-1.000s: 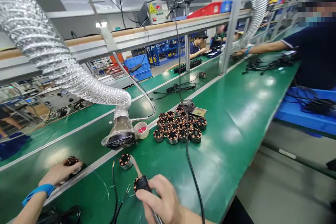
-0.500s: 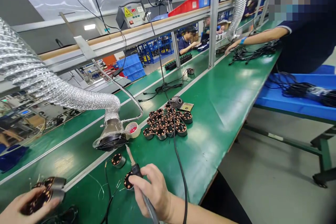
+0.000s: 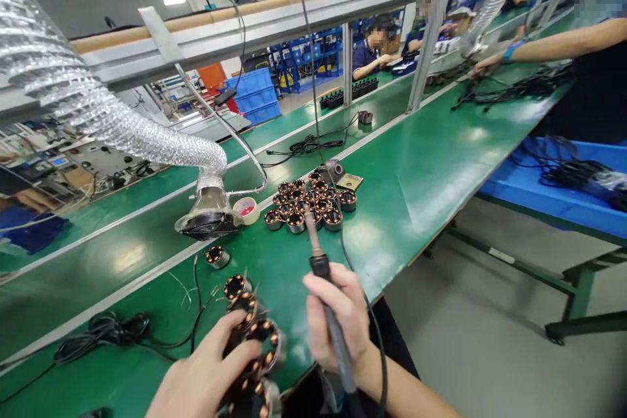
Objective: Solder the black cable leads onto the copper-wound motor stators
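Observation:
My right hand (image 3: 337, 317) is wrapped round the handle of a soldering iron (image 3: 321, 268), its tip pointing up and away over the table. My left hand (image 3: 208, 362) has its fingers round several copper-wound stator rings (image 3: 267, 339) at the bottom centre. Just beyond them lies one more ring (image 3: 236, 286), and another (image 3: 217, 256) stands near a black cable. A cluster of rings (image 3: 295, 221) sits on the green table (image 3: 392, 176), past the iron's tip.
A fume hood (image 3: 208, 212) on a silver duct hangs at the left, beside a tape roll (image 3: 246, 210). Coiled black cables (image 3: 105, 336) lie left. The iron's cord drops from the shelf. A person's arm (image 3: 563, 46) reaches over the table at the right, by a blue tray (image 3: 548, 189).
My left hand has moved right with the rings, from the left edge to the bottom centre. My right hand has moved right and up with the iron. The view has shifted.

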Tool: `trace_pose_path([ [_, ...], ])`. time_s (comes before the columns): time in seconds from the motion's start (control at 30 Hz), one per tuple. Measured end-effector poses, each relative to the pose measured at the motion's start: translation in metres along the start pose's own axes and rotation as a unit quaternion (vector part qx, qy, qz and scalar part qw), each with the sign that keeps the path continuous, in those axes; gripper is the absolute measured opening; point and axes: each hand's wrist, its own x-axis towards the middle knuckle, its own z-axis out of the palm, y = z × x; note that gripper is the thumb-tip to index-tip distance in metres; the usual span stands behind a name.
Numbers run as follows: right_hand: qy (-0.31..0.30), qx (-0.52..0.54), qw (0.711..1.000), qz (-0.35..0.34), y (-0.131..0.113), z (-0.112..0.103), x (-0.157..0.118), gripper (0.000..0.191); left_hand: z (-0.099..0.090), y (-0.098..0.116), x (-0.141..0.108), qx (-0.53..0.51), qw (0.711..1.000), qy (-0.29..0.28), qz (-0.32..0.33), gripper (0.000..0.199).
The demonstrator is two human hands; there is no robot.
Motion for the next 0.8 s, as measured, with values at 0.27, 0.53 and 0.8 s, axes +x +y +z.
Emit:
trace_pose_path([
  [0.27, 0.071, -0.11, 0.991, 0.03, 0.021, -0.064, -0.01, 0.028, -0.003, 0.027, 0.128, 0.046, 0.997, 0.058, 0.027, 0.041],
  [0.53, 0.084, -0.11, 0.989, 0.048, 0.032, -0.074, -0.016, 0.029, -0.015, 0.049, 0.17, 0.163, 0.966, 0.2, -0.007, 0.036],
  [0.8, 0.064, -0.087, 0.993, 0.049, 0.031, -0.06, -0.019, 0.027, 0.047, 0.086, 0.216, 0.137, 0.988, 0.064, -0.015, 0.029],
])
